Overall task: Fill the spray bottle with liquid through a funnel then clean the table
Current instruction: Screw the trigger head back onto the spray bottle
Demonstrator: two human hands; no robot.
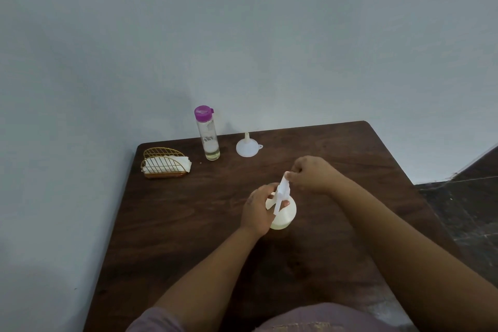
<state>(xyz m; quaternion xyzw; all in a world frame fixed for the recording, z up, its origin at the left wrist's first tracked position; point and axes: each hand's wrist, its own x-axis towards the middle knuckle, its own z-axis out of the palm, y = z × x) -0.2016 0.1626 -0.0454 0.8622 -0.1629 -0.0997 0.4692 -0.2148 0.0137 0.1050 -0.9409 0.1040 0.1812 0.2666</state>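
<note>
From the head view, I judge I am at the opening step: getting the sprayer head off so the funnel can go in. My left hand (257, 206) wraps the white spray bottle (283, 214), which stands on the dark wooden bench (336, 223) a little ahead of me, near its middle. My right hand (310, 174) pinches the top of the white trigger head (283, 190), which leans up out of the bottle's neck. So both grips are clenched, left on the body and right on the head. I cannot tell whether the head is already loose or only turned aside.

The next move, as I see it, calls for lifting the head straight up so its dip tube comes out without tipping the bottle, then setting it down and reaching for the funnel (246, 146). The funnel rests mouth-down, spout up, toward the far edge. Just left of it stands the clear bottle with the purple cap (207, 133), with a little pale liquid at its bottom.

For room: the far edge of the bench meets the wall, and the left side runs near the wall too. The wire napkin holder (165, 163) sits at the far left corner, well apart from my hands. The right side drops off to dark floor, so I would put the head down to the right of the bottle but short of that edge.
</note>
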